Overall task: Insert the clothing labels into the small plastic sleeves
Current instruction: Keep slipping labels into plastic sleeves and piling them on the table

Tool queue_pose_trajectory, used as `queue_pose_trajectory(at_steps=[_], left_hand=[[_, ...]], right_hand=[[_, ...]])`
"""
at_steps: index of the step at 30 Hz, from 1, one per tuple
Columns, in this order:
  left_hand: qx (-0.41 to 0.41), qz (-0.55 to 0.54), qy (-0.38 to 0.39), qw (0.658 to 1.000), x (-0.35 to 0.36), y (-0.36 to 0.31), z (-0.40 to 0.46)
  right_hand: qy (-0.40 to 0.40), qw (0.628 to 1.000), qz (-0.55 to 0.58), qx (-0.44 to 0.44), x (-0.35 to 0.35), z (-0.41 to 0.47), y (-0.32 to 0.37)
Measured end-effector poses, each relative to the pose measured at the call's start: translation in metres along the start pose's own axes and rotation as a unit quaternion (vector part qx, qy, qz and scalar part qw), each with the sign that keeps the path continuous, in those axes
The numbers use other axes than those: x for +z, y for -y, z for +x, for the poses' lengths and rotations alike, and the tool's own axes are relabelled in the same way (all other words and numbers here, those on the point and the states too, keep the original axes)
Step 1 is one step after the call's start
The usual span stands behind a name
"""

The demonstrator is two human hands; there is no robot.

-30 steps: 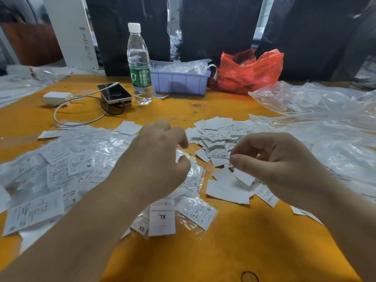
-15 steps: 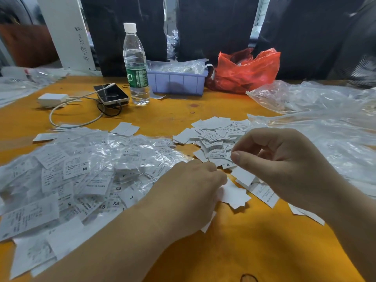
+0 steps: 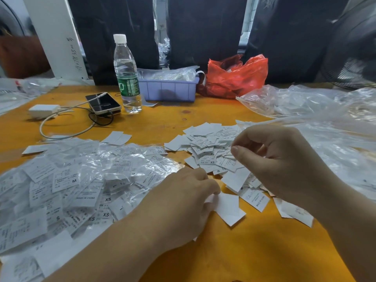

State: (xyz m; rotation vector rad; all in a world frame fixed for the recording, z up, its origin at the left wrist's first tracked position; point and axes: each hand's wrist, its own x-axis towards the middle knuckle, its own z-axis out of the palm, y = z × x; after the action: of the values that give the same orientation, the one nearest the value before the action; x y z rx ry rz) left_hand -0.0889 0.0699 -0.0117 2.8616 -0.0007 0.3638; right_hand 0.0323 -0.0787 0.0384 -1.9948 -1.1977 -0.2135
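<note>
From the head camera, loose clothing labels (image 3: 211,151) lie jumbled mid-worktop (image 3: 254,251), pointing every way. The left hand (image 3: 183,202) rests knuckles-up, fingers curled onto a blank white label (image 3: 230,208) lying slantwise; whether it is truly pinched I cannot tell. The right hand (image 3: 284,159) hovers above the pile, fingers curled, thumb close; anything held is hidden. Sleeved labels (image 3: 81,180) heap to the left.

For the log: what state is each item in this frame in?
Water bottle: upright, capped.
Phone: cable plugged in, screen dark.
Red bag: open.
Left hand: fingers on a blank label.
Right hand: fingers curled, contents unclear.
Sleeved labels: piled.
Loose labels: piled.
</note>
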Motion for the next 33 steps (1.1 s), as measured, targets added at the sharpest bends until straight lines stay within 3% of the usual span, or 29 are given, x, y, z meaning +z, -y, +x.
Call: queue_pose_trajectory(at_steps=[7, 19, 25, 33], left_hand=[[0.002, -0.001, -0.022, 1.000, 0.002, -0.001, 0.001], [0.006, -0.067, -0.080, 0.995, -0.005, 0.003, 0.005], [0.019, -0.085, -0.105, 0.991, -0.001, 0.005, 0.007], [0.042, -0.088, -0.140, 0.985, -0.006, 0.007, 0.006]], right_hand=[[0.053, 0.997, -0.057, 0.000, 0.004, -0.003, 0.001], [-0.063, 0.980, -0.178, 0.055, -0.009, 0.002, -0.001], [0.065, 0.957, -0.224, 0.172, -0.015, 0.005, -0.012], [0.135, 0.920, -0.262, 0.260, -0.028, 0.011, -0.028]])
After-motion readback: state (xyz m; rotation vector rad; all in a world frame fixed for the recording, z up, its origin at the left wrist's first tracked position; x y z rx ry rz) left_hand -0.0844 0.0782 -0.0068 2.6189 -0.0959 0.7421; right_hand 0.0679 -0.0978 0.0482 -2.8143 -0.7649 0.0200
